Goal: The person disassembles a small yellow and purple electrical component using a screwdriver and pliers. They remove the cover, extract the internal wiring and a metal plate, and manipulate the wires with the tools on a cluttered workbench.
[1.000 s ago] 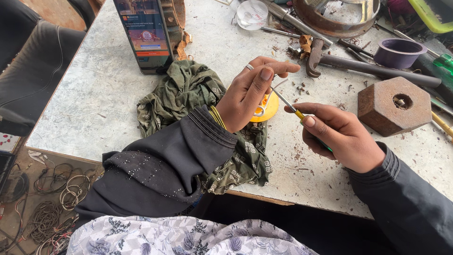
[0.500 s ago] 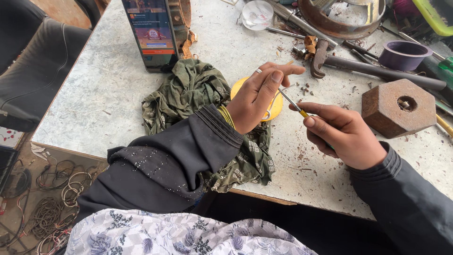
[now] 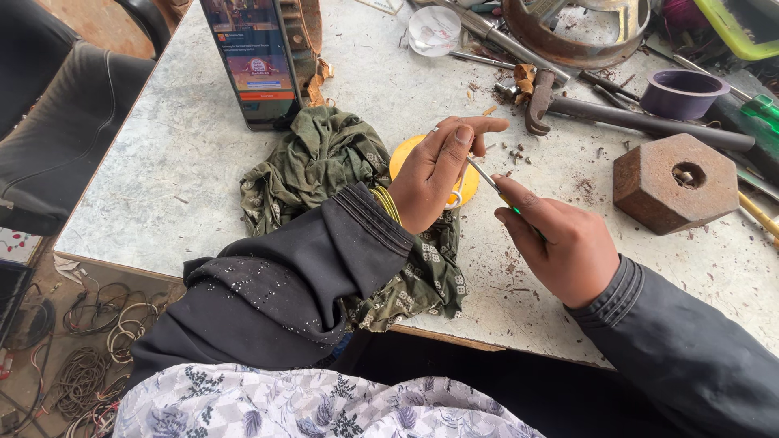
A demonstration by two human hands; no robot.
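At the centre of the frame, a person in black sleeves works over a pale, speckled stone-topped workbench [image 3: 162, 186]. The right hand [image 3: 564, 247] is closed around a slim metal-shafted screwdriver with a yellow-green handle [image 3: 487, 180], thumb and forefinger pressed together on the handle and the shaft angled up and to the left. The left hand [image 3: 438, 170], gold bangles at the wrist, pinches something small between thumb and fingertips at the tool's tip; what it pinches is too small to make out. Directly beneath that hand lies a round yellow plastic disc [image 3: 406, 158], resting partly on a crumpled olive-green patterned cloth [image 3: 324, 162] that spreads toward the lower centre and hangs over the bench edge.

At right, well apart from the hands, sits a rusty hexagonal metal block with a hole in its middle [image 3: 669, 182]. Above it, in the upper right, stand a small purple plastic cup [image 3: 680, 93] and a long dark steel tool with a hooked head [image 3: 584, 105]. A smartphone with a lit screen [image 3: 251, 57] leans upright at upper left. Coils of wire [image 3: 89, 349] lie on the floor at lower left.
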